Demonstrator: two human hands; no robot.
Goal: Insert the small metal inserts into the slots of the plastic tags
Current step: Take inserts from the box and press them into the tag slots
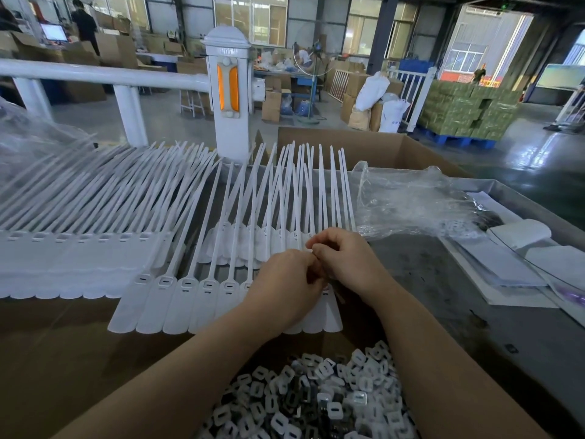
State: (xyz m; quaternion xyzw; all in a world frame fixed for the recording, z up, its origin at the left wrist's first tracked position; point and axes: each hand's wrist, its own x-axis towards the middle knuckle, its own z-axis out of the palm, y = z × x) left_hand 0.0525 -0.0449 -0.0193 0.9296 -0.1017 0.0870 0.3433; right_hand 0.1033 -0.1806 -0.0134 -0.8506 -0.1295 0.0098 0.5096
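A strip of joined white plastic tags (177, 304) with long thin tails lies across the middle of the table. Their slots face up near the tags' necks. My left hand (285, 289) and my right hand (345, 261) meet fingertip to fingertip over the right end of this strip, fingers curled. Whatever they pinch is hidden between the fingers. A heap of small metal inserts (316, 397) lies near the front edge, between my forearms. More tag strips (63, 255) are stacked to the left, and another row (253, 239) lies behind my hands.
Crumpled clear plastic bags (411, 204) lie at the right rear. White sheets and packets (512, 264) sit on the grey table at right. An open cardboard box (364, 147) stands behind the table, next to a white railing post (231, 90).
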